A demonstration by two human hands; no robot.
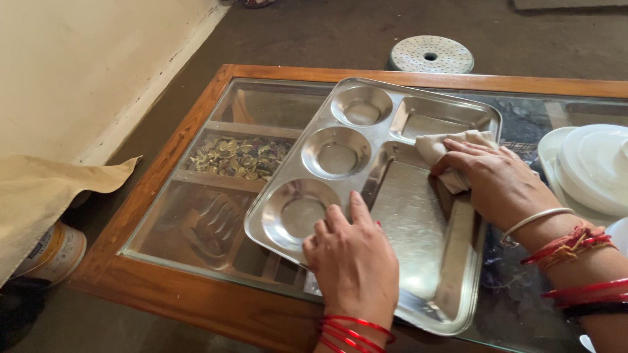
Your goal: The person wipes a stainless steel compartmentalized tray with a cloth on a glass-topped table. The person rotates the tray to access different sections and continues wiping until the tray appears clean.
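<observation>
A steel compartment tray with three round wells and two rectangular sections lies tilted on a glass-topped wooden table. My left hand grips the tray's near edge, thumb resting inside by the nearest round well. My right hand presses a crumpled beige cloth against the tray's large flat section near its far right. Both wrists wear red bangles and thread.
White plates are stacked at the table's right edge. Under the glass, a shelf holds small dried pieces. A perforated round white stool top stands on the floor beyond the table. A tin under beige fabric sits at left.
</observation>
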